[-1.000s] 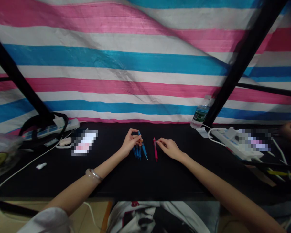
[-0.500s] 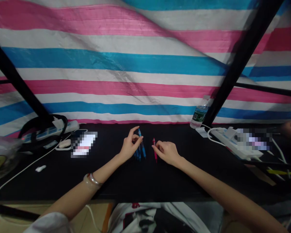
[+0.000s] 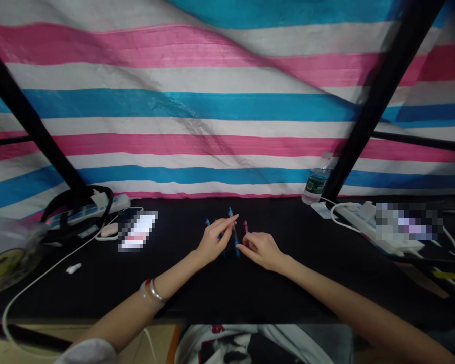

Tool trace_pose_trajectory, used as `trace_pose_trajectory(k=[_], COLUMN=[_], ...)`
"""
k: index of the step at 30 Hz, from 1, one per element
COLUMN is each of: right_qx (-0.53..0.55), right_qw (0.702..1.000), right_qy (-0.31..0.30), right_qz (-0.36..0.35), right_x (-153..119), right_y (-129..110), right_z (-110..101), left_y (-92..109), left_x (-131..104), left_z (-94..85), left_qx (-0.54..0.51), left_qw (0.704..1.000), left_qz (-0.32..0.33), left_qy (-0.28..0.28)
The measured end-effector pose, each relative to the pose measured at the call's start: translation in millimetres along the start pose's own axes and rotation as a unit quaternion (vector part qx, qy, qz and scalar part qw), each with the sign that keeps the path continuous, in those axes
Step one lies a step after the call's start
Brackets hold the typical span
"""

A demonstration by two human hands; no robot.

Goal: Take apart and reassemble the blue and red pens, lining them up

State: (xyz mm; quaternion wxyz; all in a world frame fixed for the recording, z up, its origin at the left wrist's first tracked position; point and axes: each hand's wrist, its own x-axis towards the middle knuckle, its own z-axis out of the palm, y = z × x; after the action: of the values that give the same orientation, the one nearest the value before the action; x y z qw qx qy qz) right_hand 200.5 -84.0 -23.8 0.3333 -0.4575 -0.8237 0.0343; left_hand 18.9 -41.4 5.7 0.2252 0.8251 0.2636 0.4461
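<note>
My left hand (image 3: 215,239) is over several blue pens on the black table, its fingers stretched out to the right. One blue pen (image 3: 236,247) lies apart from the others, between my two hands and partly under my left fingers. Another blue pen's tip (image 3: 208,222) shows behind my left knuckles; the rest of that group is mostly hidden. My right hand (image 3: 263,248) has curled fingers closed on a pink pen (image 3: 245,226), whose lower part they cover. Its thumb tip is at the lower end of the separate blue pen; whether they touch I cannot tell.
A phone (image 3: 139,231), a white earbud (image 3: 74,268), a power strip (image 3: 117,203) and a plastic bag (image 3: 11,258) are at left. A water bottle (image 3: 316,183), another power strip (image 3: 379,235) and cables are at right. Striped sheeting (image 3: 197,136) hangs behind the table.
My left hand has gone from a pinch-like shape to outstretched fingers reaching right. One blue pen now lies further right, away from the group and close to my right hand.
</note>
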Motion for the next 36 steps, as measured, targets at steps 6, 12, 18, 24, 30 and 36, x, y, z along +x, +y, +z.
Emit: trace_pose_trajectory(k=[6,12,18,24,30,36], right_qx=[0.035,0.000,0.009,-0.003,-0.024,-0.048], right_qw=[0.999,0.999,0.999,1.000,0.995,0.984], right_qy=[0.018,0.036,0.053,0.011,0.020,-0.029], right_qz=[0.002,0.006,-0.002,-0.023,0.090,0.170], right_x=[-1,-1,0,0,4,7], right_y=[-1,2,7,7,13,24], right_z=[0,2,2,-2,-5,-1], left_y=[3,-1,-9,-14,-22,-21], left_x=[-1,1,1,1,3,4], left_z=[2.5,3.0,4.6,4.5,4.5,4.7], left_qx=[0.012,0.099,0.192,0.244,0.286,0.299], left_qw=[1.000,0.991,0.961,0.944,0.930,0.915], left_qz=[0.023,0.084,0.166,0.177,0.134,0.095], left_qy=[-0.010,-0.033,-0.112,-0.138,-0.187,-0.255])
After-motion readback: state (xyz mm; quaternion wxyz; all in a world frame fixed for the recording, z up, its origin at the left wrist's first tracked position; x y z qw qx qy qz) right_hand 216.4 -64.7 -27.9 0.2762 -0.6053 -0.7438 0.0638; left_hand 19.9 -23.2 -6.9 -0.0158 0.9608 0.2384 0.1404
